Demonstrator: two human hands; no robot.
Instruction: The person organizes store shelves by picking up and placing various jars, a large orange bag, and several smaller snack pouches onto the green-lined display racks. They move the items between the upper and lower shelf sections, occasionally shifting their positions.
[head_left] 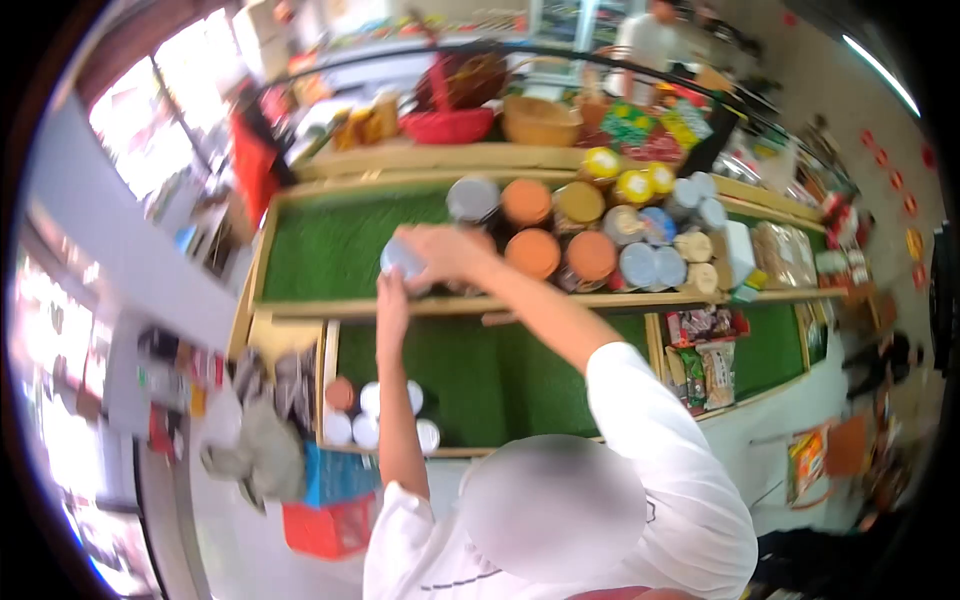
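Observation:
A jar with a pale grey-blue lid (400, 258) is at the left end of the row of jars on the upper green shelf. My right hand (440, 252) reaches across and curls around its right side. From the near side, my left hand (392, 300) has its fingers closed against the same jar. Just right of my right hand are jars with orange lids (532, 254), and behind stands a jar with a grey lid (473, 198). Part of one orange-lidded jar is hidden by my right hand.
More jars with yellow lids (633, 187) and pale lids (655, 265) crowd the upper shelf's right. Below, several white-lidded jars (366, 432) sit on the lower shelf's left, bagged goods (716, 372) on its right. Baskets (541, 122) stand behind; a red crate (328, 527) is on the floor.

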